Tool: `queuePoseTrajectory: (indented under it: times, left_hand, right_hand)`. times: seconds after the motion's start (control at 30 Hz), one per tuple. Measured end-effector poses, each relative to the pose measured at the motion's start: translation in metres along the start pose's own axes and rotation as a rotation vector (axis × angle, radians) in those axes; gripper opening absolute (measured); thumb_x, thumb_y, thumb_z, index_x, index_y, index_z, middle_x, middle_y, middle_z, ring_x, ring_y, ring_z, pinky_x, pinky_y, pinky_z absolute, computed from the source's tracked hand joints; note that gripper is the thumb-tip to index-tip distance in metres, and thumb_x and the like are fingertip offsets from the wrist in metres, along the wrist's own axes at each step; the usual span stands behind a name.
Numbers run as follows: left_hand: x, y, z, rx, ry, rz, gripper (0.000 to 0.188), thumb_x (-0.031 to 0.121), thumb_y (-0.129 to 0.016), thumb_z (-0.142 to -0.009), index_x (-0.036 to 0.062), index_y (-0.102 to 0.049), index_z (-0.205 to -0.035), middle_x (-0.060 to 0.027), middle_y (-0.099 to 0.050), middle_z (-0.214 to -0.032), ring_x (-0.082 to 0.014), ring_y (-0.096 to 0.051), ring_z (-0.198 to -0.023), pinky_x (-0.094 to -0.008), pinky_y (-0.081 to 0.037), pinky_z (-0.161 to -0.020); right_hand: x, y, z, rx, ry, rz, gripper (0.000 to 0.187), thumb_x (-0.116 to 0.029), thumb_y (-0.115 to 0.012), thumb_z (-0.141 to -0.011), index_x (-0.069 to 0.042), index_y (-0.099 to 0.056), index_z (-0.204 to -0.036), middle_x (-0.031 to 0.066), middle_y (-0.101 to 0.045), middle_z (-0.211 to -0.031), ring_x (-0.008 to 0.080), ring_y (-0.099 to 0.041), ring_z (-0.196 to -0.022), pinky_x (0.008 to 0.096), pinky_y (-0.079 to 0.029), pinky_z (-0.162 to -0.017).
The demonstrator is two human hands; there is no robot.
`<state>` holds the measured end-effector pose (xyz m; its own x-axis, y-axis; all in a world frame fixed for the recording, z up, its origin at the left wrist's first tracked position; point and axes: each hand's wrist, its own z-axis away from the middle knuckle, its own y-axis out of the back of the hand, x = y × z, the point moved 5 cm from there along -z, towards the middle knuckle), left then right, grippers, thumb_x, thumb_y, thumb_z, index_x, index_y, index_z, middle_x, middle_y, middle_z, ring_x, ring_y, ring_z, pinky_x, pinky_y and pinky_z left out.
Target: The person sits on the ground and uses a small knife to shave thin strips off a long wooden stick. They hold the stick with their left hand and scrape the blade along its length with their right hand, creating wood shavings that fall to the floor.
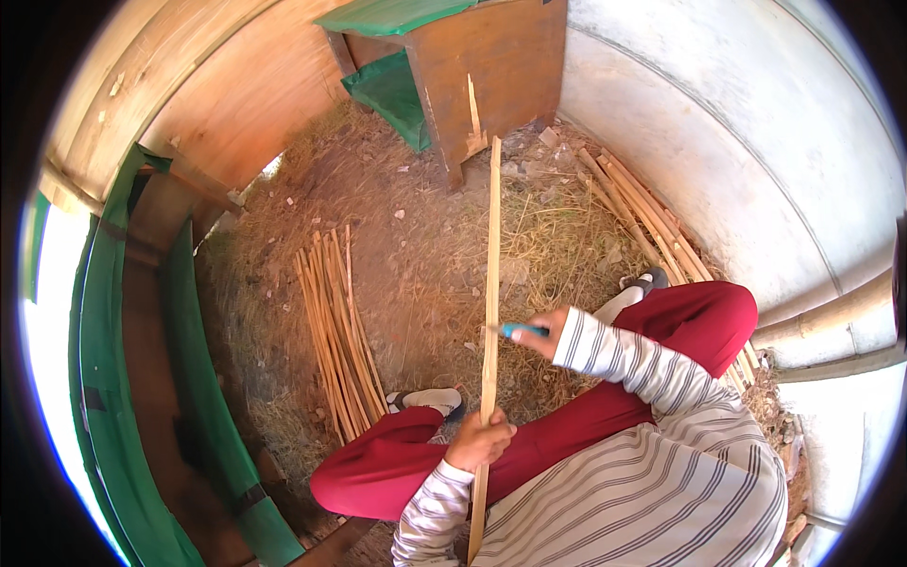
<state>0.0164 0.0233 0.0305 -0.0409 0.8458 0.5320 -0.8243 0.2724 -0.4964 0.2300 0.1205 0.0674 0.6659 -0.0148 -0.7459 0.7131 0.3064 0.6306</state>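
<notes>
A long pale strip of bamboo or wood (492,255) stretches away from my lap toward the wooden cabinet. My left hand (479,442) is closed round its lower part, over my crossed legs. In my right hand (543,335) is a small knife with a blue handle (523,331). Its blade, partly blurred, lies at the strip's right edge, well beyond my left hand. I cannot tell whether the blade cuts into the strip. The strip's near end runs down beside my striped shirt.
A bundle of similar strips (333,326) lies on the dirt floor to the left. More strips (652,222) lie along the white wall at right. A brown cabinet (491,80) with green cloth stands ahead, and green-covered benches (203,359) line the left side.
</notes>
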Motion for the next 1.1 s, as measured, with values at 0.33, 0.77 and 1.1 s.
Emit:
queuePoseTrajectory:
  times: [0.33, 0.77, 1.1]
  left_hand:
    - [0.003, 0.006, -0.031, -0.068, -0.012, 0.024, 0.037, -0.006, -0.060, -0.087, 0.0165, -0.032, -0.079, 0.0039, -0.039, -0.058, -0.0038, -0.033, -0.040, -0.0226, -0.023, -0.032]
    - [-0.016, 0.017, -0.039, -0.012, -0.006, -0.009, 0.034, -0.010, -0.057, -0.080, 0.0141, -0.034, -0.082, -0.0002, -0.046, -0.061, -0.0059, -0.036, -0.042, -0.0240, -0.026, -0.035]
    - [-0.018, 0.013, -0.026, -0.064, -0.016, -0.098, 0.036, -0.007, -0.061, -0.079, 0.0150, -0.033, -0.080, 0.0020, -0.043, -0.058, -0.0062, -0.040, -0.043, -0.0252, -0.027, -0.037]
  right_hand:
    - [-0.005, -0.031, -0.001, 0.026, 0.300, 0.108, 0.043, -0.045, -0.061, -0.096, -0.006, -0.072, -0.083, 0.0117, -0.052, -0.045, 0.0223, -0.055, -0.037, 0.0338, -0.045, -0.039]
    - [0.036, -0.047, -0.034, 0.113, 0.148, 0.276, 0.045, -0.053, -0.061, -0.093, -0.012, -0.077, -0.087, 0.0111, -0.054, -0.046, 0.0263, -0.054, -0.039, 0.0392, -0.047, -0.042]
    - [0.057, -0.018, -0.063, -0.107, -0.216, 0.206, 0.061, -0.064, -0.051, -0.092, -0.010, -0.075, -0.106, 0.0143, -0.068, -0.066, 0.0307, -0.069, -0.066, 0.0434, -0.058, -0.068]
